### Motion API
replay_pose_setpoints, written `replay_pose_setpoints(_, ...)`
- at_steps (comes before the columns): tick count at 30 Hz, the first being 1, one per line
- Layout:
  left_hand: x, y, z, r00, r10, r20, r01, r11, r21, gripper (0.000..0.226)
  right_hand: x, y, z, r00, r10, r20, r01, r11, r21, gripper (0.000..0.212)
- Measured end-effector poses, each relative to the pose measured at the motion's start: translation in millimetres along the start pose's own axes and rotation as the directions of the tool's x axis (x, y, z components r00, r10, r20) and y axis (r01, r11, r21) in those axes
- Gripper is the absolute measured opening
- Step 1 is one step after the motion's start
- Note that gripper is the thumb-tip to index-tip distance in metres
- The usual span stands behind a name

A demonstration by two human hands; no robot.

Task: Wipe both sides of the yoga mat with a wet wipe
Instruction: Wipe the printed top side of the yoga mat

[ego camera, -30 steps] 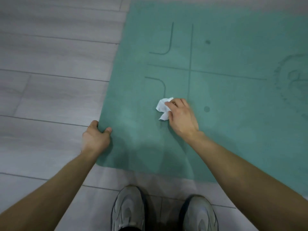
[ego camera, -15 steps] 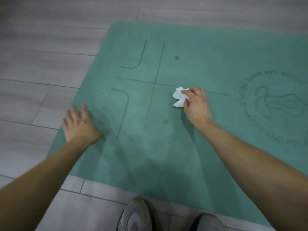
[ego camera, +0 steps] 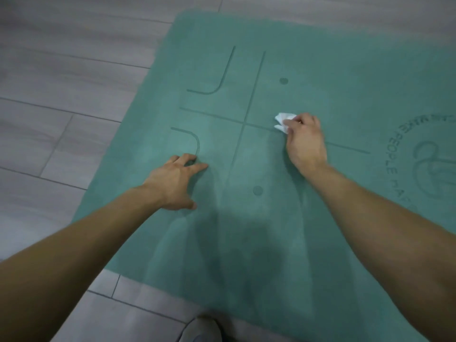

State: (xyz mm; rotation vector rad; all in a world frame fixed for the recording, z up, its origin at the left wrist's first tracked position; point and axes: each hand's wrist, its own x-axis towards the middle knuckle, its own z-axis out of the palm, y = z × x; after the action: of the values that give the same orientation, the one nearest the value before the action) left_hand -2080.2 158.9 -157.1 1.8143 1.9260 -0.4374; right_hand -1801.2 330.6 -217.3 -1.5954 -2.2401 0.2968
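Two hands are on the green yoga mat (ego camera: 308, 243), which lies flat on the grey floor (ego camera: 61, 99). On the left, the left hand (ego camera: 174, 183) rests on the mat with fingers spread out and a bit bent, holding nothing. On the right, the right hand (ego camera: 304, 140) pinches a crumpled white wet wipe (ego camera: 283, 122) against the mat. I think the mat is soft and bendy. Grab it by an edge to flip it.

Teal yoga mat (ego camera: 308, 230) w/ darker line markings, white wet wipe (ego camera: 282, 120), grey floor (ego camera: 61, 82)
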Motion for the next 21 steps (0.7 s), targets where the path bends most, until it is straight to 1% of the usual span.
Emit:
replay_pose_setpoints(1, -1, 0, -1, 1.0, 0.0, -0.007, 0.0, 1.0, 0.007, 0.122, 7, -7, 2, 0.995, 0.101, 0.003, -0.102, 0.995, 0.016, 0.038)
replay_pose_setpoints(2, -2, 0, -1, 1.0, -0.002, -0.017, 0.002, 1.0, 0.015, 0.124, 4, -27, 9, 0.993, 0.119, 0.028, -0.12, 0.992, 0.046, 0.037)
replay_pose_setpoints(3, -4, 2, 1, 1.0, -0.001, -0.029, 0.002, 1.0, 0.028, 0.126, -7, -53, 20, 0.996, 0.04, 0.083, -0.047, 0.995, 0.09, 0.036)
replay_pose_setpoints(4, -5, 2, 3, 0.999, 0.007, -0.045, -0.005, 0.999, 0.048, 0.128, -24, -81, 33, 0.979, -0.115, 0.166, 0.093, 0.987, 0.133, 0.034)
replay_pose_setpoints(5, -6, 2, 6, 0.998, 0.02, -0.059, -0.016, 0.998, 0.066, 0.129, -45, -104, 44, 0.913, -0.328, 0.245, 0.286, 0.939, 0.191, 0.032)
replay_pose_setpoints(6, -7, 0, 9, 0.997, 0.031, -0.072, -0.026, 0.997, 0.072, 0.13, -59, -115, 52, 0.811, -0.515, 0.277, 0.461, 0.854, 0.24, 0.03)
replay_pose_setpoints(7, -7, -2, 12, 0.996, 0.038, -0.082, -0.032, 0.997, 0.071, 0.129, -56, -111, 51, 0.722, -0.637, 0.271, 0.573, 0.769, 0.282, 0.028)
replay_pose_setpoints(8, -6, -4, 13, 0.995, 0.044, -0.088, -0.038, 0.997, 0.07, 0.129, -36, -95, 45, 0.692, -0.683, 0.232, 0.617, 0.727, 0.302, 0.026)
replay_pose_setpoints(9, -5, -6, 14, 0.995, 0.052, -0.085, -0.046, 0.996, 0.07, 0.128, -10, -76, 36, 0.739, -0.641, 0.206, 0.586, 0.763, 0.272, 0.024)
replay_pose_setpoints(10, -5, -7, 15, 0.995, 0.058, -0.078, -0.053, 0.996, 0.069, 0.128, 18, -54, 22, 0.834, -0.516, 0.196, 0.488, 0.855, 0.172, 0.025)
replay_pose_setpoints(11, -6, -7, 16, 0.996, 0.056, -0.072, -0.051, 0.996, 0.068, 0.128, 42, -33, 10, 0.921, -0.351, 0.172, 0.351, 0.936, 0.032, 0.027)
replay_pose_setpoints(12, -8, -6, 16, 0.996, 0.05, -0.073, -0.045, 0.997, 0.069, 0.128, 60, -15, 0, 0.973, -0.167, 0.157, 0.179, 0.982, -0.062, 0.03)
replay_pose_setpoints(13, -10, -4, 16, 0.996, 0.045, -0.074, -0.039, 0.996, 0.076, 0.128, 66, -8, -4, 0.992, -0.014, 0.129, 0.024, 0.997, -0.075, 0.032)
replay_pose_setpoints(14, -11, -3, 14, 0.996, 0.044, -0.076, -0.037, 0.996, 0.083, 0.127, 61, -17, -2, 0.991, 0.08, 0.105, -0.076, 0.996, -0.043, 0.033)
replay_pose_setpoints(15, -11, -2, 13, 0.996, 0.044, -0.075, -0.037, 0.995, 0.087, 0.127, 45, -38, 7, 0.991, 0.079, 0.104, -0.08, 0.997, 0.009, 0.034)
replay_pose_setpoints(16, -12, -1, 11, 0.996, 0.048, -0.076, -0.041, 0.995, 0.093, 0.127, 22, -62, 19, 0.991, -0.027, 0.132, 0.016, 0.996, 0.088, 0.035)
replay_pose_setpoints(17, -12, 0, 10, 0.996, 0.051, -0.079, -0.044, 0.994, 0.097, 0.127, -4, -83, 31, 0.956, -0.22, 0.195, 0.194, 0.97, 0.147, 0.035)
replay_pose_setpoints(18, -13, 1, 10, 0.995, 0.051, -0.084, -0.042, 0.994, 0.1, 0.127, -32, -99, 42, 0.857, -0.445, 0.26, 0.4, 0.892, 0.208, 0.034)
replay_pose_setpoints(19, -13, 2, 11, 0.995, 0.046, -0.093, -0.037, 0.994, 0.103, 0.127, -46, -106, 44, 0.743, -0.605, 0.285, 0.557, 0.796, 0.239, 0.033)
replay_pose_setpoints(20, -13, 2, 11, 0.994, 0.04, -0.101, -0.029, 0.994, 0.106, 0.126, -38, -99, 44, 0.678, -0.682, 0.274, 0.633, 0.731, 0.253, 0.034)
replay_pose_setpoints(21, -12, 2, 11, 0.994, 0.04, -0.103, -0.029, 0.994, 0.106, 0.126, -20, -87, 39, 0.701, -0.671, 0.243, 0.629, 0.742, 0.233, 0.038)
